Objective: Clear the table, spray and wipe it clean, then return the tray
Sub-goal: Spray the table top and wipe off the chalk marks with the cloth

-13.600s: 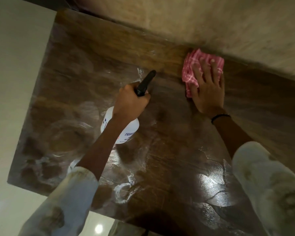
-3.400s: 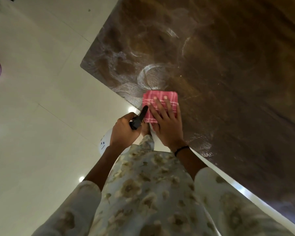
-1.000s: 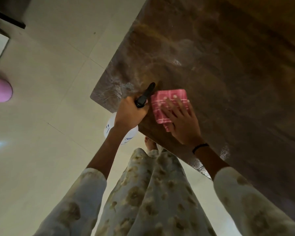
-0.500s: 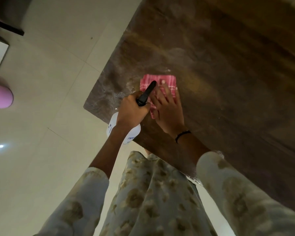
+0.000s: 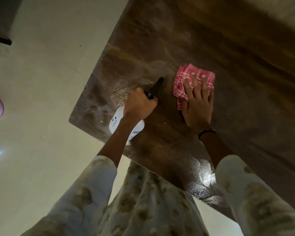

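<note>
Wiping stage is being carried out; no tray is being seen.

Checked cloth is being pressed flat onto the table by the right hand, fingers straight. Spray bottle is being gripped at 9 o'clock of the cloth by the left hand. Wet streaks are being left toward 7 o'clock; tray return is judged outstanding.

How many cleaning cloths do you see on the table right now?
1: the pink checked cloth lies on the table under the right hand. None else shows.
</note>
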Demonstrator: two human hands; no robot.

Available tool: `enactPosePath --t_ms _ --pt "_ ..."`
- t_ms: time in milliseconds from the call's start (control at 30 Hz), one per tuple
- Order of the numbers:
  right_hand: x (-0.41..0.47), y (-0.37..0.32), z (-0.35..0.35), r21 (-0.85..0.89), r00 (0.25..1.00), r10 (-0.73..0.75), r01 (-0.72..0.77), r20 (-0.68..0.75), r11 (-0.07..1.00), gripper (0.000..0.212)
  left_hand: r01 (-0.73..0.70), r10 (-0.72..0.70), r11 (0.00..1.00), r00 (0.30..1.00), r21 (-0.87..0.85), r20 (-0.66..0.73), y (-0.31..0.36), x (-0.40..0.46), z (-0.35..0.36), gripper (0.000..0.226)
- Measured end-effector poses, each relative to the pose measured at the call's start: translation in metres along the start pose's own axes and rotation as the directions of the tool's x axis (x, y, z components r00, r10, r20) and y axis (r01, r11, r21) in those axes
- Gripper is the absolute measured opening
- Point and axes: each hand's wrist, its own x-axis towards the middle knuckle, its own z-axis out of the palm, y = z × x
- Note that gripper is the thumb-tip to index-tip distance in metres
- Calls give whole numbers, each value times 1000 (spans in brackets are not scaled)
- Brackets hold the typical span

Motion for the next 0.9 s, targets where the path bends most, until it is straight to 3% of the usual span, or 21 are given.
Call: enactPosePath --t_ms 300,433,600,733,900 --pt "-1 1 1 11 1000 -22 22 6 1000 58 -23 23 1000 1000 2 -2 19 4 1 10" --pt "9 11 -1 20 995 -97 97 -4 995 59 26 -26 1000 1000 -1 13 19 6 -6 4" --pt "62 1 -14 34 998 -60 61 -30 998 58 -3 2 996 1000 -89 -5 16 9 -18 26" --pt "87 -38 -16 48 1000 -17 17 -6 999 58 -2 0 990 1000 -143 -17 18 14 -23 28" --pt "71 -72 -7 25 969 -240 239 60 971 56 -13 2 994 996 -113 -93 26 27 -33 37"
